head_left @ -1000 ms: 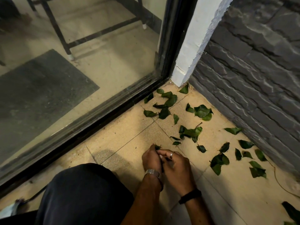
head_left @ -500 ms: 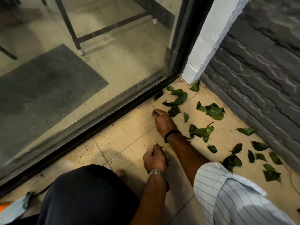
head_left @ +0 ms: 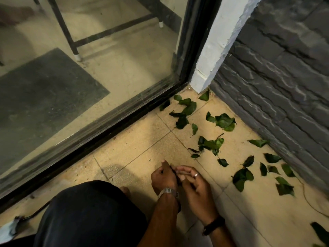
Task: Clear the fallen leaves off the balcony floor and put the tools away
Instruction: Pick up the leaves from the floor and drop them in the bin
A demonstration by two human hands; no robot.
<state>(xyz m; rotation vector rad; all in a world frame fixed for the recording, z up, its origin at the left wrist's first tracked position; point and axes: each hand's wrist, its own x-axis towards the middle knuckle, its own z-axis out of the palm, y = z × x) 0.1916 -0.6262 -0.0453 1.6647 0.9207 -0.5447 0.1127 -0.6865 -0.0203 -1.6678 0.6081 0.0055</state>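
Crouched on the balcony floor, we pass a picked-up leaf from our curled right hand into our left hand, fist closed on gathered leaves; next we must reach for the scattered leaves lying ahead toward the stone wall.

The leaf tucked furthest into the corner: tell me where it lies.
In the head view the corner leaf lies right of centre on the tiled floor, at the foot of the white pillar, between the sliding door track and the grey stone wall.
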